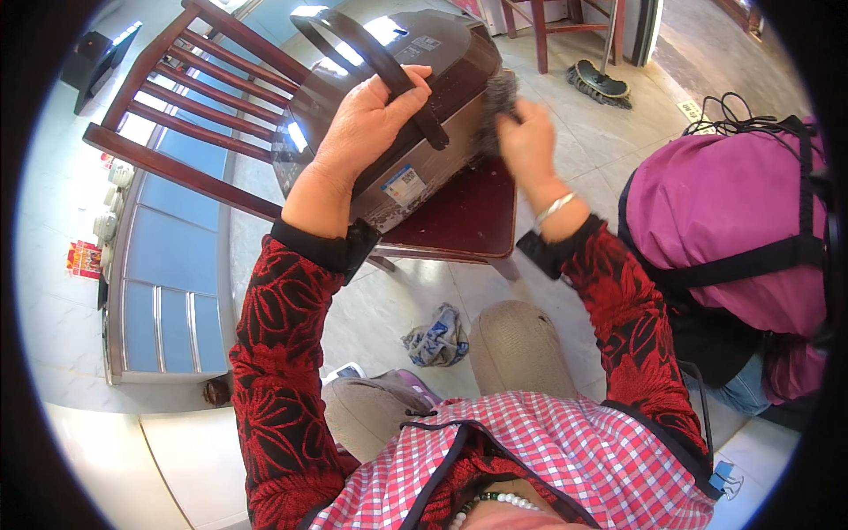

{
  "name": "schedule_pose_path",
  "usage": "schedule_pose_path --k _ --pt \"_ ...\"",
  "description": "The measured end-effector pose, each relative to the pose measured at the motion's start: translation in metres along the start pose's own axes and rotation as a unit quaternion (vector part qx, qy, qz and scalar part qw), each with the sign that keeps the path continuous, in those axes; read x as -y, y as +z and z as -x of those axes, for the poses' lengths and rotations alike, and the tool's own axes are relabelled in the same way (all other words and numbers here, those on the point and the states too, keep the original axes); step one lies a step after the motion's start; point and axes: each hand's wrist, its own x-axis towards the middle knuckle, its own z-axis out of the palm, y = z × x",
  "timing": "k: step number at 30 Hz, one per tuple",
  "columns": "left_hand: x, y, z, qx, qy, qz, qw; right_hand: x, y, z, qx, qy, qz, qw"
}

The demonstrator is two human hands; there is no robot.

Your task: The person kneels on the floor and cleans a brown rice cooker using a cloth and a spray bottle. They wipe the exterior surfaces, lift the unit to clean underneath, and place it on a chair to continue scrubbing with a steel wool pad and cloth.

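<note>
A dark, glossy rice cooker point(457, 50) rests tilted on the dark red seat of a wooden chair point(457, 222). My left hand point(364, 116) grips its raised carry handle point(374, 50), with the thumb and fingers wrapped around one side. At the cooker's right edge, my right hand point(532, 142) holds a dark grey scouring pad point(498, 106) against the side wall. That hand and the pad are blurred. Below the handle, the wall carries a printed label point(404, 185) and pale, foamy-looking streaks along its lower part.
A crumpled grey and blue cloth point(437, 336) lies on the tiled floor between the chair and my knees. Purple fabric with black straps point(735, 212) bulges close on my right. Beyond are a floor brush point(599, 83) and another chair point(540, 36). Blue cabinets point(175, 238) line the left.
</note>
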Motion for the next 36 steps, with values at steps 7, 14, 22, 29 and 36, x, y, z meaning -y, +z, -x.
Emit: schedule_pose_path --k 7,14,22,29,36 --pt "0.003 -0.001 0.000 0.004 0.019 0.033 0.999 0.032 0.012 0.029 -0.014 0.070 -0.105 0.992" --pt "0.004 0.000 -0.005 0.003 0.012 -0.017 1.000 0.034 0.008 0.007 -0.125 0.143 -0.062 0.980" --pt "0.007 0.000 -0.004 -0.011 0.017 -0.049 0.999 0.037 0.016 -0.013 -0.119 -0.036 0.000 0.992" --pt "0.011 0.001 -0.008 -0.023 0.008 -0.040 0.999 0.011 0.041 0.054 -0.138 0.175 -0.044 0.974" --pt "0.012 0.002 -0.011 -0.025 0.029 -0.069 0.997 0.055 0.031 0.030 -0.148 -0.183 0.024 0.972"
